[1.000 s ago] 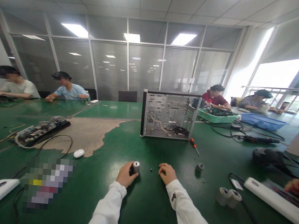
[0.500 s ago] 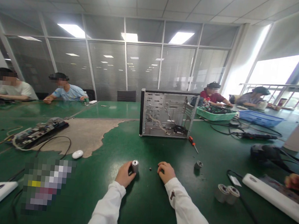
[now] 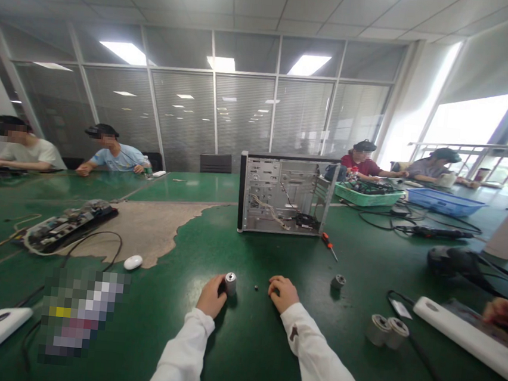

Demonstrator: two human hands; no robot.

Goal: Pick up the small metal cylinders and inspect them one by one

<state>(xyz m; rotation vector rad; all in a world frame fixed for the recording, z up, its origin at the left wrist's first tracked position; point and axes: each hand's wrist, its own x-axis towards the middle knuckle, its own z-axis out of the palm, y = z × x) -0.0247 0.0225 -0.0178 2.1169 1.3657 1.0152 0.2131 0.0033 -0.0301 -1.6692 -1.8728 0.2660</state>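
A small silver metal cylinder (image 3: 230,284) with a hole in its top stands upright on the green table. My left hand (image 3: 212,296) is at its left side, thumb and fingers apart; whether the fingertips still touch it I cannot tell. My right hand (image 3: 283,293) rests on the table with loosely bent fingers and nothing seen in it. Between the hands lies a tiny dark piece (image 3: 256,288). To the right sits a smaller dark metal cylinder (image 3: 338,282). Nearer to me, two larger metal cylinders (image 3: 378,330) stand side by side.
An open computer case (image 3: 284,196) stands ahead, with an orange-handled screwdriver (image 3: 329,246) beside it. At left lie a circuit assembly (image 3: 71,227) and a white mouse (image 3: 132,263). A white power strip (image 3: 456,333), cables and another person's hand (image 3: 500,313) are at right. Several people sit around the table.
My left thumb has drawn back slightly from the front of the silver cylinder, which remains upright in place. My right hand has hardly moved.
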